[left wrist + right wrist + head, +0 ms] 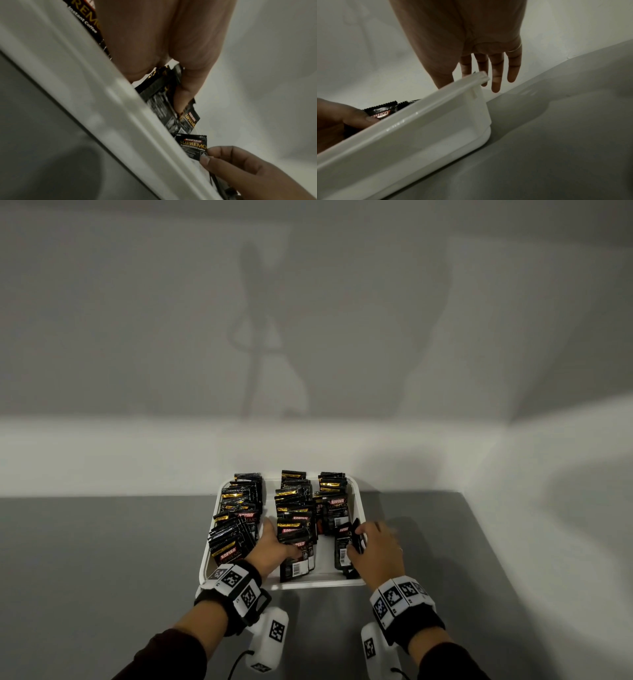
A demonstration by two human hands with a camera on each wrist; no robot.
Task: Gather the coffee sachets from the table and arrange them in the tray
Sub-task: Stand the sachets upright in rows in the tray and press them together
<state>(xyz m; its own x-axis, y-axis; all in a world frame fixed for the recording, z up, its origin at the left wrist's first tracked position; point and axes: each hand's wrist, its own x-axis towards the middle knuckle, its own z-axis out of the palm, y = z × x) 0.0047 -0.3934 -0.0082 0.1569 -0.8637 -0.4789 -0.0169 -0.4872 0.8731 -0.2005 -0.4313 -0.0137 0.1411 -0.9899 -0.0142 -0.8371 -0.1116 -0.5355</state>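
Note:
A white tray (308, 585) on the grey table holds three rows of black coffee sachets (239, 508) standing on edge. My left hand (274, 546) reaches in between the left and middle rows. Its thumb lies across the front sachets of the middle row (296, 537) and grips them; the left wrist view shows those sachets (159, 94) wedged against my left hand (163, 33). My right hand (376, 546) pinches one sachet (358, 537) between thumb and forefinger at the front of the right row. That sachet (192, 146) stands upright behind the tray rim (102, 94).
The tray's far end sits against a white wall (308, 440), and a side wall closes the right of the grey table (102, 559). In the right wrist view my right hand's (462, 27) other fingers hang straight over the tray's corner (481, 77).

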